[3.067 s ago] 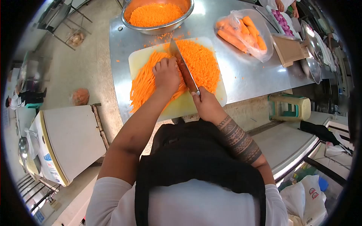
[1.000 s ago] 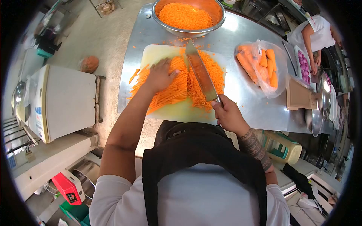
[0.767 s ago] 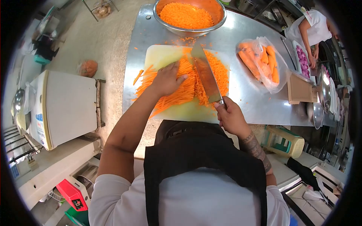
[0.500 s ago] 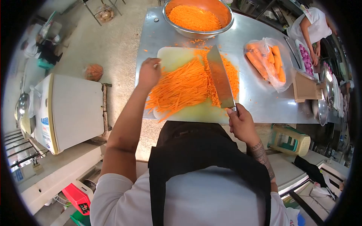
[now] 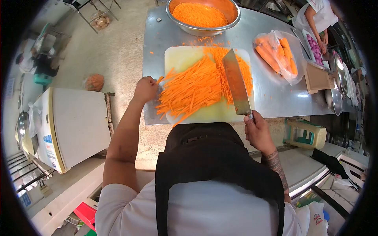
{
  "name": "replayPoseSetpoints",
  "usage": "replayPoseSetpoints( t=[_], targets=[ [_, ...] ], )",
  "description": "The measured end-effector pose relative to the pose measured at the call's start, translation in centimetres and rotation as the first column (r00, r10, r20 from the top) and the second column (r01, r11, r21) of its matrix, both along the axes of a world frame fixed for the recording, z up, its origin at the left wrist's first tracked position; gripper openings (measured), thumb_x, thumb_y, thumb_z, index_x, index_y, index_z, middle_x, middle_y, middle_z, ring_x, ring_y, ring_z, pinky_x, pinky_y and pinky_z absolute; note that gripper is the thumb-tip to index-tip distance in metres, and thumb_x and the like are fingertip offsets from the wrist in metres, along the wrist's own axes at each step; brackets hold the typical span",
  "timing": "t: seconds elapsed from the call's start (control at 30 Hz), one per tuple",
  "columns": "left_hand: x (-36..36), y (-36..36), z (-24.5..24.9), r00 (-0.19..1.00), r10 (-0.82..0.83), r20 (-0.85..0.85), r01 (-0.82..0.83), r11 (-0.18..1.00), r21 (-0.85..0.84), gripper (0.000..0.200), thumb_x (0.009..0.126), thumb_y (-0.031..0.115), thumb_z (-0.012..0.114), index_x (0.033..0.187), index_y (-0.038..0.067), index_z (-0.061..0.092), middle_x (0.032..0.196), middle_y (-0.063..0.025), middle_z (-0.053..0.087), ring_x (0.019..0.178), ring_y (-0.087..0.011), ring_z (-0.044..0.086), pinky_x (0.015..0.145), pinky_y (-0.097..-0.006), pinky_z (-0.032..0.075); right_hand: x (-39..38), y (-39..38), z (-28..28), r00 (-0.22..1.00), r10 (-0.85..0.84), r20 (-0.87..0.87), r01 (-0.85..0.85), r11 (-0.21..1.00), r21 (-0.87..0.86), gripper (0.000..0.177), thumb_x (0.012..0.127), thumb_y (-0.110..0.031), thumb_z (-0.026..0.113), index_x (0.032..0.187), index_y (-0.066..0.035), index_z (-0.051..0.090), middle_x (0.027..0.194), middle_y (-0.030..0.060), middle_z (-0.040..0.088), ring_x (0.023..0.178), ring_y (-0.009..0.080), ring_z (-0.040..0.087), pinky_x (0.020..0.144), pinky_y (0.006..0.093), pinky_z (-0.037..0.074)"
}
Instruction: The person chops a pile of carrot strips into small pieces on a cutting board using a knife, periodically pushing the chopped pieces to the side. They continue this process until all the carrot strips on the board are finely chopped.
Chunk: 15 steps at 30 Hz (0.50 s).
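Observation:
My right hand [image 5: 258, 131] grips the handle of a cleaver [image 5: 237, 82]. Its broad blade lies over finely chopped carrot [image 5: 246, 72] on the right part of the white cutting board [image 5: 177, 58]. A wide pile of carrot strips [image 5: 193, 88] covers the middle and left of the board, some hanging past its left and front edges. Just off the board's left side, my left hand [image 5: 146, 89] is closed, with a small orange carrot piece at its fingertips. The palm is hidden.
Behind the board, a steel bowl [image 5: 232, 25] holds chopped carrot. To the right lie peeled carrots in a clear plastic bag [image 5: 299, 67], near a cardboard box [image 5: 316, 78]. Beyond, another person [image 5: 315, 17] reaches by a tray of purple pieces [image 5: 315, 48]. Carrot crumbs dot the metal table [image 5: 283, 102].
My left hand has moved left and down from the board's upper left edge, and a carrot piece now shows at its fingertips. The cleaver has shifted slightly right. The view has shifted a little.

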<state>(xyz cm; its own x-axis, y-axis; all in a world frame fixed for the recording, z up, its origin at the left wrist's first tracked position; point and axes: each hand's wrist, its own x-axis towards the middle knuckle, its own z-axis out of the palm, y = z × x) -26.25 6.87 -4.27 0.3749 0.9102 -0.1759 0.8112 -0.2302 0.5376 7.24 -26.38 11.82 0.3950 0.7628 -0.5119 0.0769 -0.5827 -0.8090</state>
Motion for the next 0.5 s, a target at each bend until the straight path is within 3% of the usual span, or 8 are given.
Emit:
replayPoseSetpoints(
  t=[0.07, 0.17, 0.2, 0.3, 0.4, 0.5],
  targets=[
    [-0.6, 0.7, 0.2, 0.999, 0.049, 0.013, -0.050, 0.997, 0.053, 0.022, 0.090, 0.020, 0.077, 0.100, 0.001, 0.075, 0.089, -0.0159, 0.077, 0.080, -0.0313, 0.075, 0.076, -0.0411, 0.060, 0.0, -0.2, 0.3, 1.000, -0.003, 0.004, 0.003, 1.000, -0.001, 0.022, 0.110, -0.021, 0.059, 0.112, 0.001, 0.059, 0.069, 0.0010, 0.055, 0.053, 0.0080, 0.053, 0.048, 0.0276, 0.047],
    [-1.0, 1.7, 2.3, 0.976, 0.201, 0.081, -0.198, 0.979, -0.041, 0.021, 0.091, 0.021, 0.075, 0.098, 0.001, 0.075, 0.086, -0.0136, 0.077, 0.077, -0.0257, 0.074, 0.074, -0.0381, 0.059, 0.4, -0.3, 1.1, 1.000, 0.001, 0.022, -0.001, 1.000, -0.001, 0.022, 0.110, -0.021, 0.059, 0.112, 0.001, 0.059, 0.069, 0.0008, 0.054, 0.055, 0.0077, 0.053, 0.048, 0.0274, 0.047],
    [-1.3, 2.1, 2.0, 0.955, 0.238, 0.176, -0.224, 0.970, -0.097, 0.019, 0.091, 0.019, 0.074, 0.098, 0.001, 0.075, 0.085, -0.0111, 0.076, 0.075, -0.0216, 0.072, 0.072, -0.0362, 0.058, 0.5, -0.2, 1.2, 1.000, 0.005, 0.027, -0.005, 1.000, 0.001, 0.022, 0.111, -0.021, 0.059, 0.113, 0.001, 0.059, 0.069, 0.0007, 0.054, 0.055, 0.0076, 0.053, 0.049, 0.0273, 0.047],
    [-0.8, 2.5, 0.9, 0.882, 0.236, 0.407, -0.186, 0.970, -0.159, 0.016, 0.092, 0.016, 0.073, 0.101, 0.002, 0.076, 0.084, -0.0097, 0.077, 0.072, -0.0220, 0.071, 0.070, -0.0366, 0.057, 0.7, 0.0, 1.2, 0.999, -0.031, 0.044, 0.031, 1.000, 0.004, 0.023, 0.111, -0.022, 0.059, 0.113, 0.001, 0.059, 0.069, 0.0005, 0.054, 0.055, 0.0076, 0.053, 0.049, 0.0271, 0.047],
    [3.2, 0.3, 2.8, 0.923, 0.079, 0.376, -0.062, 0.996, -0.056, 0.017, 0.093, 0.013, 0.073, 0.105, 0.001, 0.076, 0.091, -0.0124, 0.076, 0.080, -0.0267, 0.072, 0.075, -0.0387, 0.058, 1.6, 0.5, 1.1, 0.999, 0.021, 0.027, -0.022, 1.000, 0.008, 0.024, 0.111, -0.023, 0.059, 0.112, 0.001, 0.059, 0.070, 0.0003, 0.055, 0.056, 0.0074, 0.054, 0.049, 0.0271, 0.047],
    [6.1, -1.1, 0.6, 0.983, -0.034, 0.179, -0.006, 0.976, 0.220, 0.018, 0.094, 0.010, 0.071, 0.107, 0.001, 0.077, 0.098, -0.0165, 0.073, 0.092, -0.0327, 0.072, 0.082, -0.0418, 0.059, 2.4, 1.6, 2.1, 0.995, 0.082, 0.050, -0.079, 0.995, -0.058, 0.024, 0.110, -0.024, 0.060, 0.111, 0.000, 0.059, 0.071, 0.0006, 0.056, 0.056, 0.0080, 0.054, 0.051, 0.0279, 0.047]
  ],
)
